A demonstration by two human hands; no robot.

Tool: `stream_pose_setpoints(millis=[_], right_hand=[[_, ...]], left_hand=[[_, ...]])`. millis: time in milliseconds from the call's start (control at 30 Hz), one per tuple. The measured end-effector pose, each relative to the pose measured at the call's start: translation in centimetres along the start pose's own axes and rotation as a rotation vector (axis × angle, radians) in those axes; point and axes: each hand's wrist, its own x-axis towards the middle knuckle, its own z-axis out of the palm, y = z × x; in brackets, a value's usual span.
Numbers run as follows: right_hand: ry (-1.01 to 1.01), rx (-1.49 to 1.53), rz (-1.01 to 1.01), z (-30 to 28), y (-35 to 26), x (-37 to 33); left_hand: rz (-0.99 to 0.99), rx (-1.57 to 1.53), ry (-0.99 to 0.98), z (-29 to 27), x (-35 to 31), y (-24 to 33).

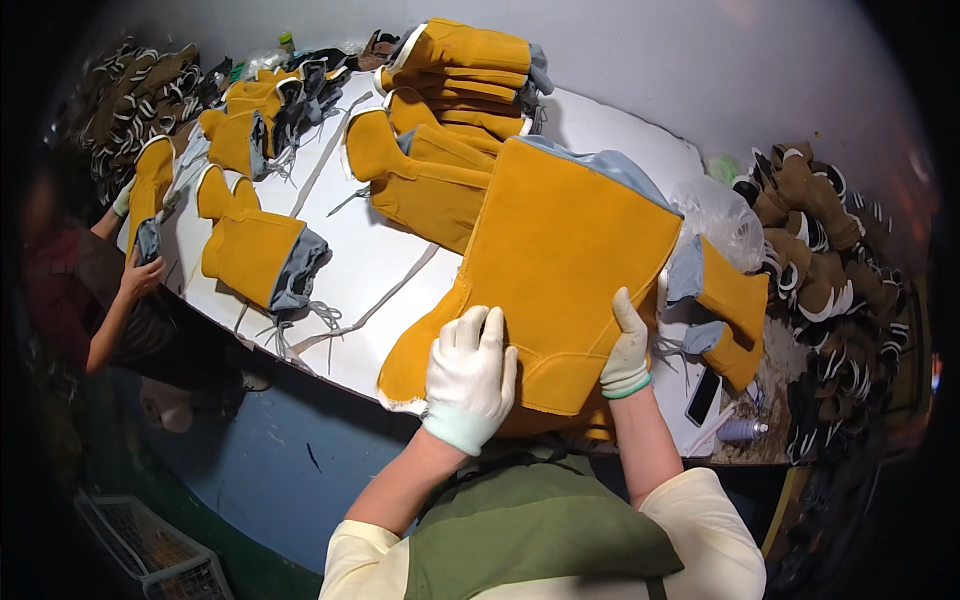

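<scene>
A large mustard-yellow boot upper [575,260] with grey lining at its top edge is tilted up in front of me, its toe part pointing to the lower left. My left hand [468,375], in a white glove with a green cuff, lies on the lower part with its fingers stretched out against the surface. My right hand [628,350], gloved the same way, grips the right edge. Its thumb shows on the near face, and the other fingers are hidden behind the piece.
Stacked yellow uppers [465,75] stand behind on the white table [640,128]. A single upper [255,255] lies left, near a co-worker's hand [143,275] holding another. At right are two small uppers [725,300], a phone [703,396], a spray can [742,430] and brown footwear piles [815,225].
</scene>
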Motion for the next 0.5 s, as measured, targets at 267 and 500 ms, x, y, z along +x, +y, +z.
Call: stream_pose_setpoints(millis=[267, 500], right_hand=[[0.009, 0.025, -0.009, -0.30, 0.45, -0.68], [-0.001, 0.008, -0.040, -0.55, 1.09, -0.58]], left_hand=[[0.087, -0.061, -0.035, 0.68, -0.55, 1.00], [0.063, 0.013, 0.018, 0.89, -0.43, 0.82]])
